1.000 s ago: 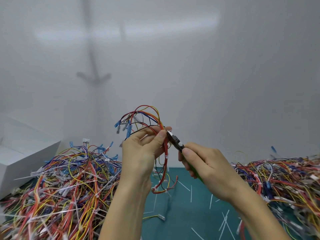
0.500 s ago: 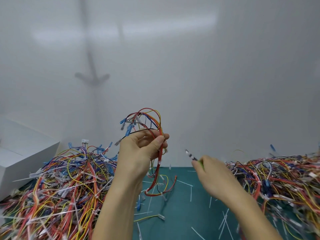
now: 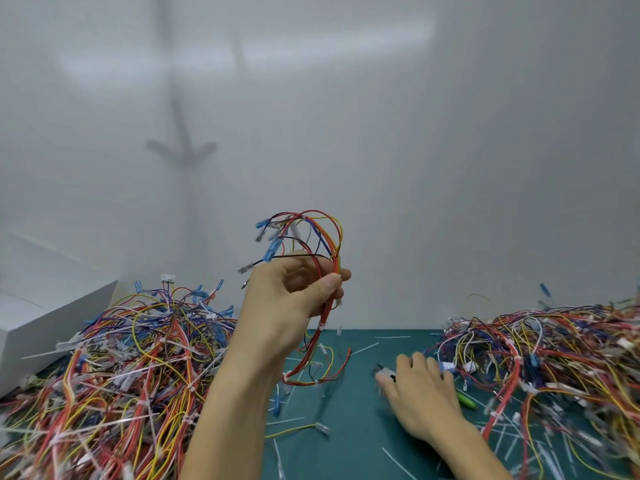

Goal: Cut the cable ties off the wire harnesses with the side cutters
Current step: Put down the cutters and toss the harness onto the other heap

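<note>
My left hand (image 3: 291, 306) holds a small wire harness (image 3: 311, 258) up above the green mat (image 3: 349, 445), pinching its red and orange wires between thumb and fingers. Blue connectors stick out at the top, and the lower loop with white cable ties (image 3: 322, 327) hangs down towards the mat. My right hand (image 3: 419, 393) is low on the mat, palm down, fingers fairly straight over the side cutters (image 3: 382, 372). The cutters' metal tip shows by the thumb and the green handle end (image 3: 465, 400) sticks out at the right. The hand is blurred.
A big heap of tied harnesses (image 3: 114, 372) fills the left side, and another heap (image 3: 554, 358) the right. Cut white tie pieces (image 3: 391, 337) litter the mat. A white box (image 3: 52, 313) stands at the far left, and a white wall runs behind.
My right hand has dropped from beside the harness to the mat, taking the cutters down with it. The left hand has stayed up with the harness, which swung slightly.
</note>
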Action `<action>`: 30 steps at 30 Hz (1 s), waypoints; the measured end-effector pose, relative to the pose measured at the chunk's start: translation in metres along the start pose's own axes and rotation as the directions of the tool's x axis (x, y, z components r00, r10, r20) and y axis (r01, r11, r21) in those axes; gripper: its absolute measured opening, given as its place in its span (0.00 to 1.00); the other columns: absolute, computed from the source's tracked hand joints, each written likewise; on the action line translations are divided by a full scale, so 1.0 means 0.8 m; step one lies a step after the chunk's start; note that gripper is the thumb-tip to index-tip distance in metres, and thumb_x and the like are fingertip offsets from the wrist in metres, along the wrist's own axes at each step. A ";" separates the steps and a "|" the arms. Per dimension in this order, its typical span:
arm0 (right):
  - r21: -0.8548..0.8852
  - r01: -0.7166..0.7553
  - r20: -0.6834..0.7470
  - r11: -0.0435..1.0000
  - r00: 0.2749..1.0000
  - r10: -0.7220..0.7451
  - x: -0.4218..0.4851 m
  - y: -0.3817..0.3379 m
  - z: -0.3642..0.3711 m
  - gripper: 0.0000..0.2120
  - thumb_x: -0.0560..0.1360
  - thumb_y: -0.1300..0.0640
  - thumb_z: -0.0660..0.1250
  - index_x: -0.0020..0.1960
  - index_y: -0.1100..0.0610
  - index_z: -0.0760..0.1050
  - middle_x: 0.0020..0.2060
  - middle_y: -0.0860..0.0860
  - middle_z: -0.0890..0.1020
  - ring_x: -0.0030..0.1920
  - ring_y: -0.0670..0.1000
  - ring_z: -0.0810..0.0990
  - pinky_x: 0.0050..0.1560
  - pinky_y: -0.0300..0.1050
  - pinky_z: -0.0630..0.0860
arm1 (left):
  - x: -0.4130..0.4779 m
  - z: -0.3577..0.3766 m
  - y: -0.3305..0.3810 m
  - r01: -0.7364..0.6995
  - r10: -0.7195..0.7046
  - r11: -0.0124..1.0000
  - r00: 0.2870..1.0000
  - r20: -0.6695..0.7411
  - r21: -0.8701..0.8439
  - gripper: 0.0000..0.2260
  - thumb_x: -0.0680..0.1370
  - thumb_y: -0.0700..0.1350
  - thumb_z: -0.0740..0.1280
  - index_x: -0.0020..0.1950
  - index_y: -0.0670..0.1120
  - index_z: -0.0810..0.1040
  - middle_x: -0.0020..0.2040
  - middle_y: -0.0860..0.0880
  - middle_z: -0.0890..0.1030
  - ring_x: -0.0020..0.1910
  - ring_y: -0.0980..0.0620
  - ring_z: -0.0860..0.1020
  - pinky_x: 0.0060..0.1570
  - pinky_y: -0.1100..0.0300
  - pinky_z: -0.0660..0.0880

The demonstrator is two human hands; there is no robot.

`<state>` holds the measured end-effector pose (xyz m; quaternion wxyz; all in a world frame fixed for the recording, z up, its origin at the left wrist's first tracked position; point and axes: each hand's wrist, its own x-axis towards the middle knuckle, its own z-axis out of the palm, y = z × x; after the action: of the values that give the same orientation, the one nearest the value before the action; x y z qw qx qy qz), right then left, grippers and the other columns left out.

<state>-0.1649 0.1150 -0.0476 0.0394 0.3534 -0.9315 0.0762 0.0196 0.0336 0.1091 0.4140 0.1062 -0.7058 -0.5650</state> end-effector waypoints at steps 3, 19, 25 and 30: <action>0.581 0.100 -0.185 0.808 0.983 0.012 0.000 -0.014 -0.060 0.12 0.83 0.45 0.56 0.52 0.49 0.75 0.53 0.48 0.80 0.55 0.53 0.76 0.55 0.46 0.73 | 0.001 -0.001 -0.002 -0.029 0.024 0.998 0.996 0.086 0.063 0.05 0.77 0.33 0.68 0.48 0.40 0.83 0.44 0.49 0.87 0.40 0.51 0.84 0.40 0.64 0.80; 0.888 0.451 -0.452 -0.095 0.892 0.010 -0.068 -0.041 -0.217 0.05 0.77 0.60 0.68 0.48 0.57 0.83 0.39 0.53 0.87 0.37 0.48 0.83 0.38 0.41 0.81 | -0.002 0.019 0.003 -0.090 0.016 0.954 0.968 0.250 0.288 0.02 0.75 0.42 0.73 0.45 0.49 0.85 0.41 0.51 0.86 0.44 0.49 0.84 0.46 0.55 0.81; 0.865 0.488 -0.482 -0.111 0.872 0.083 -0.074 -0.036 -0.225 0.05 0.77 0.61 0.68 0.47 0.55 0.82 0.38 0.51 0.87 0.34 0.46 0.83 0.34 0.39 0.80 | -0.004 0.010 0.012 -0.080 0.028 0.961 0.981 0.194 0.264 0.02 0.75 0.43 0.72 0.44 0.50 0.83 0.40 0.52 0.86 0.40 0.55 0.84 0.40 0.62 0.81; 0.839 0.532 -0.518 -0.112 0.845 0.134 -0.075 -0.034 -0.227 0.05 0.77 0.61 0.68 0.47 0.55 0.82 0.38 0.50 0.87 0.35 0.45 0.82 0.34 0.37 0.78 | -0.003 0.004 0.012 0.035 -0.041 0.982 0.999 0.027 0.184 0.03 0.79 0.41 0.67 0.48 0.44 0.81 0.42 0.51 0.86 0.38 0.53 0.84 0.38 0.61 0.80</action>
<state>-0.0986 0.1646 0.1268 -0.0078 0.3808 -0.4624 0.8007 0.0222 0.0407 0.1163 0.3810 0.1487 -0.7588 -0.5070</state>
